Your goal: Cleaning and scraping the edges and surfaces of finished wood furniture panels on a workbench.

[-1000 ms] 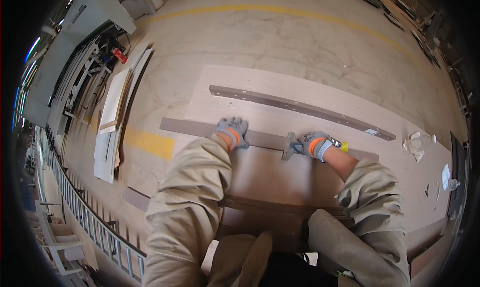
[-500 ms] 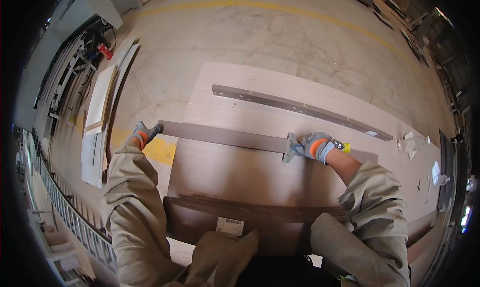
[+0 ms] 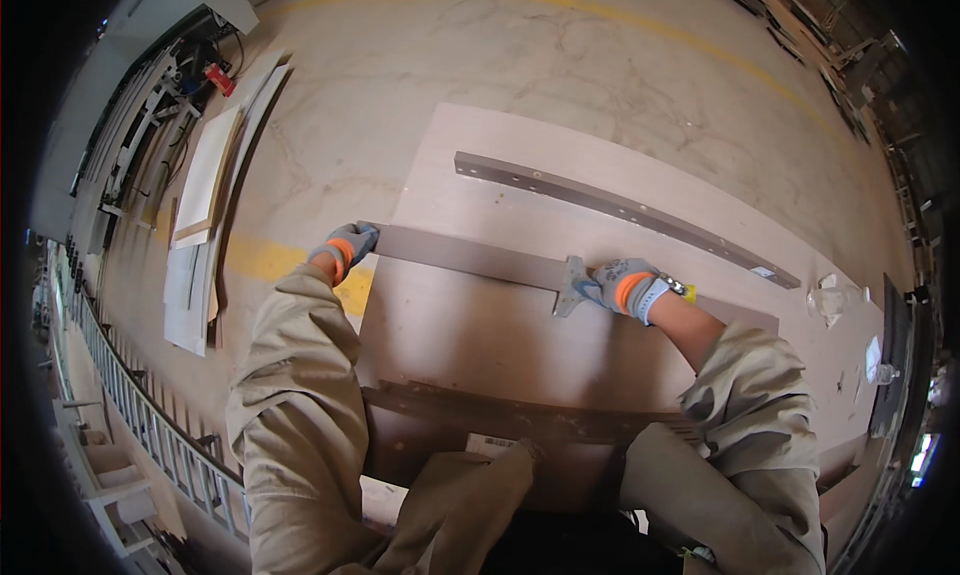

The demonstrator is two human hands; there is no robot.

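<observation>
A long, narrow brown board (image 3: 470, 258) lies crosswise in front of me, above a broad pale panel (image 3: 480, 350). Its left end is between the fingers of my gloved left hand (image 3: 347, 247), which are closed on it. Toward the right, my gloved right hand (image 3: 622, 283) grips a grey T-shaped metal piece (image 3: 570, 287), whose crosspiece lies over the board. My right fingers partly hide this piece. A brown strip (image 3: 740, 312) shows past my right wrist, but I cannot tell whether it is the same board. Something yellow (image 3: 690, 293) sits beside that wrist.
A second brown bar with holes (image 3: 630, 212) lies farther back on the panel. Clear plastic bottles (image 3: 838, 297) stand at the right. A dark brown stack (image 3: 430, 415) is close to my knees. White sheets (image 3: 205, 180) and a ladder-like metal frame (image 3: 165, 435) are at the left.
My left hand has shifted right and closed on the board's left end, where its thumb and fingers were apart before. The right hand keeps its hold on the metal piece. The whole view has shifted slightly.
</observation>
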